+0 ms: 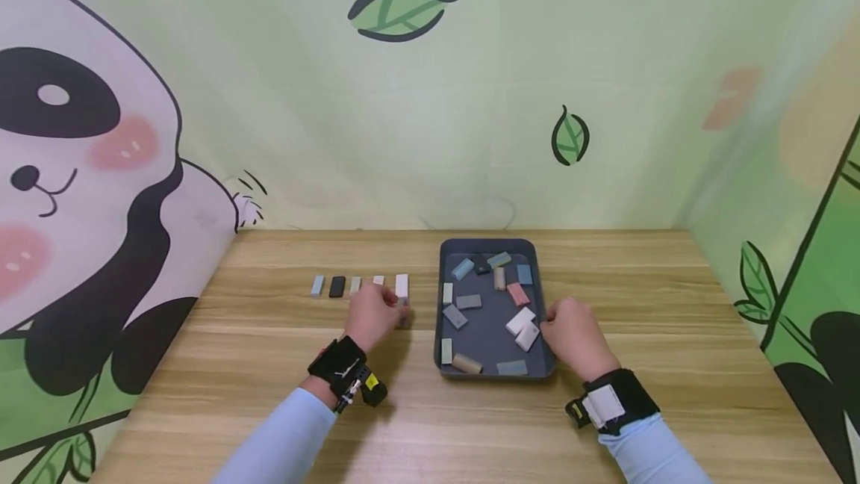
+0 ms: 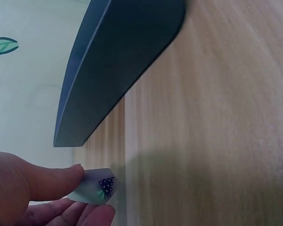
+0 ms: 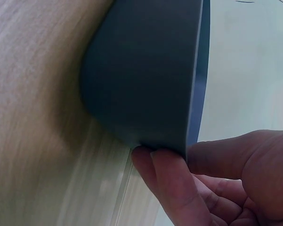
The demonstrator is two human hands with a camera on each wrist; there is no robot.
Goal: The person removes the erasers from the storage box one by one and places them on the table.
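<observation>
My left hand (image 1: 372,317) pinches a small pale block with a grape picture (image 2: 95,186) between thumb and fingers, just in front of a white block (image 1: 402,286). That white block ends a row on the wood table, left of the dark tray (image 1: 487,334). Further along the row lie a light blue block (image 1: 318,286), a black block (image 1: 337,287), a pale greenish block (image 1: 355,284) and a pinkish block (image 1: 379,280). At the tray's right side my right hand (image 1: 574,334) grips the rim, thumb over the edge and fingers against the outer wall.
Inside the tray lie several loose blocks, among them a red block (image 1: 517,293), two overlapping white ones, a grey block (image 1: 469,302) and a tan block (image 1: 466,363). A printed cloth backdrop (image 1: 430,133) rises at the table's far edge.
</observation>
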